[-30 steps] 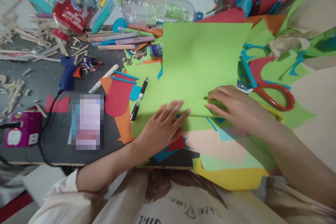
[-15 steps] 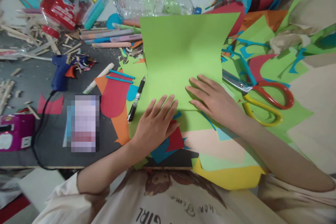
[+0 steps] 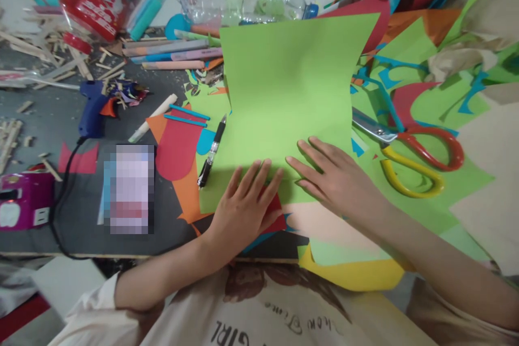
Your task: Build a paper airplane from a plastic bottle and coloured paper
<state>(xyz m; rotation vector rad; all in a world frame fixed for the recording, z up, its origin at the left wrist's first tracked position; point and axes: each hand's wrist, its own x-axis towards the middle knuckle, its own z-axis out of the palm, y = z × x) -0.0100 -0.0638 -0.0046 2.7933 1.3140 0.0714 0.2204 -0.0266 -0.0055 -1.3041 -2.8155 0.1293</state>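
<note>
A light green sheet of paper (image 3: pixel 284 86) lies folded in front of me, its upper flap standing up and curling back. My left hand (image 3: pixel 243 205) rests flat on the near edge of the sheet, fingers stretched out. My right hand (image 3: pixel 336 178) also lies flat on the fold, fingers spread and pointing left, close beside the left fingertips. Neither hand holds anything. A black pen (image 3: pixel 211 151) lies just left of the sheet.
Red-and-yellow scissors (image 3: pixel 409 157) lie to the right on green scraps. A blue glue gun (image 3: pixel 91 111), wooden sticks (image 3: pixel 52 59), markers (image 3: pixel 174 54), a clear plastic bottle (image 3: pixel 243 2) and coloured paper offcuts crowd the table. A yellow sheet (image 3: pixel 357 275) hangs over the near edge.
My right hand slid left along the fold toward the left hand. The upright flap shifted left and uncovered the scissors' blades.
</note>
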